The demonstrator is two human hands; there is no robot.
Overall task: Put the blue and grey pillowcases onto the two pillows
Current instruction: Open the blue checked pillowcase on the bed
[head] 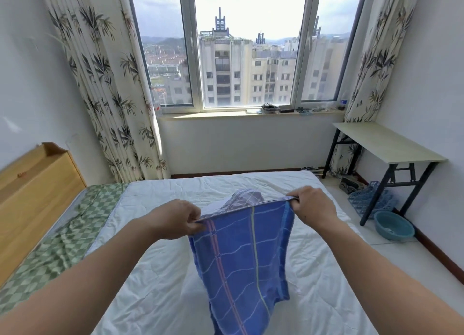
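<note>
Left hand (175,219) and right hand (311,204) each pinch a top corner of blue case (241,259), hanging over bed (155,272). Risk: a loose pinch drops a corner, closing the opening.

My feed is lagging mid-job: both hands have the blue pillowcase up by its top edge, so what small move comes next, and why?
Probably spread the blue pillowcase open at its top edge: the left hand and right hand pinch its corners, it hangs limp, and no pillow is clearly in view.
</note>
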